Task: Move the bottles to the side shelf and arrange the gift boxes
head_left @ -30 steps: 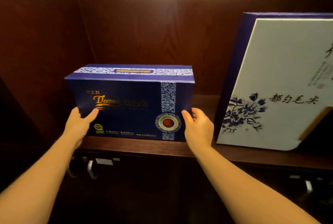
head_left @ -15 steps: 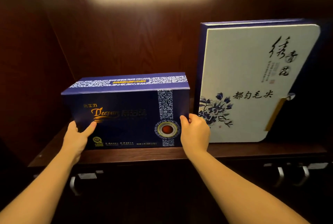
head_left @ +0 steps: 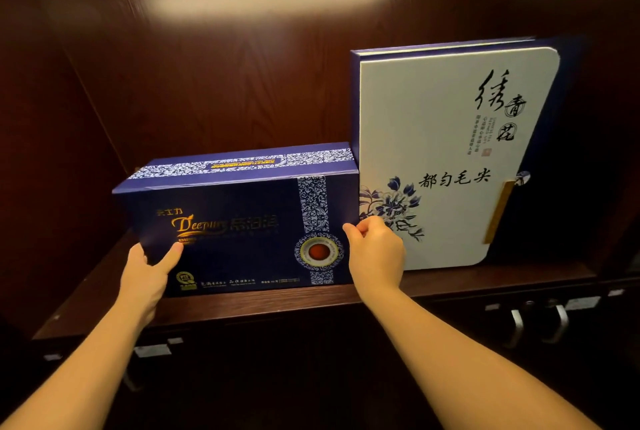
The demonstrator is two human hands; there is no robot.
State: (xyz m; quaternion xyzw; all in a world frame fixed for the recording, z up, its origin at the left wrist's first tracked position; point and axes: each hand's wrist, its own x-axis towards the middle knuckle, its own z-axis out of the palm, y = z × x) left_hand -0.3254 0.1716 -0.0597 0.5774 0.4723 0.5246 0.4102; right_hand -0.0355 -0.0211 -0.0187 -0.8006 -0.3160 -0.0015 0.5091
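dark wood shelf point(head_left: 242, 305), wide and shiny. on it, at the right, big white box point(head_left: 433, 152) with blue flowers and black writing, standing tall. just left of it, touching its side, dark blue box point(head_left: 239, 232) with gold letters and a red dot, sitting flat on the shelf. left hand point(head_left: 145, 277) on the blue box's left end, thumb on the front, other fingers hidden behind. right hand point(head_left: 375, 256) at the blue box's right edge, fingers curled together, pinching that edge.
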